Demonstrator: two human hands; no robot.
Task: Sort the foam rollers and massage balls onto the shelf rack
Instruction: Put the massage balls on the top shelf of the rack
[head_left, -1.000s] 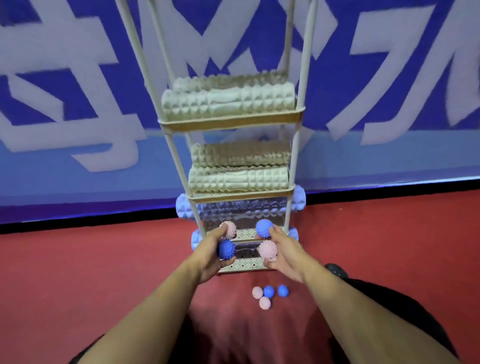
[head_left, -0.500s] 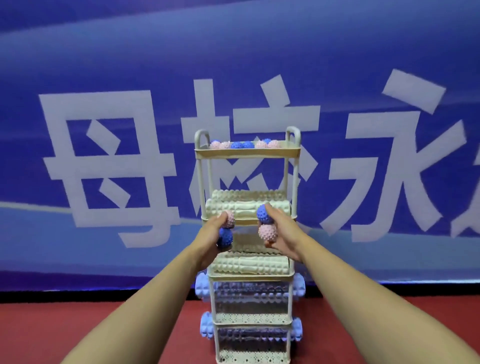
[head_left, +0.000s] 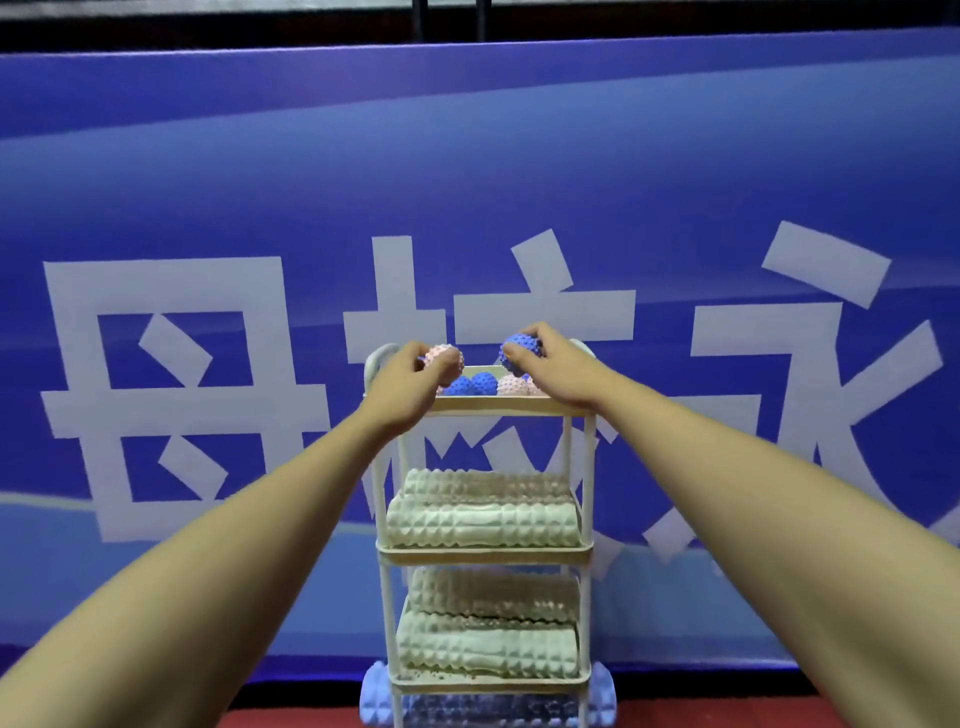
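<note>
Left grip (head_left: 402, 382) holding pink ball (head_left: 445, 359), right grip (head_left: 558, 371) holding blue ball (head_left: 521, 352), above rack's top tray (head_left: 493, 406)

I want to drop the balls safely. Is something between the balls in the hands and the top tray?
Nothing visible blocks them. The pink spiky ball in the left hand and blue spiky ball in the right hand hover above the cream top tray, partly filled with balls.

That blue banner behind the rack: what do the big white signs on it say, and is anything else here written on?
"母校永": three large white Chinese characters on the blue banner; the middle one is partly hidden behind the shelf rack and both hands, the last is cut by the frame edge.
No readable text shows on the rack, the foam rollers or the massage balls.
</note>
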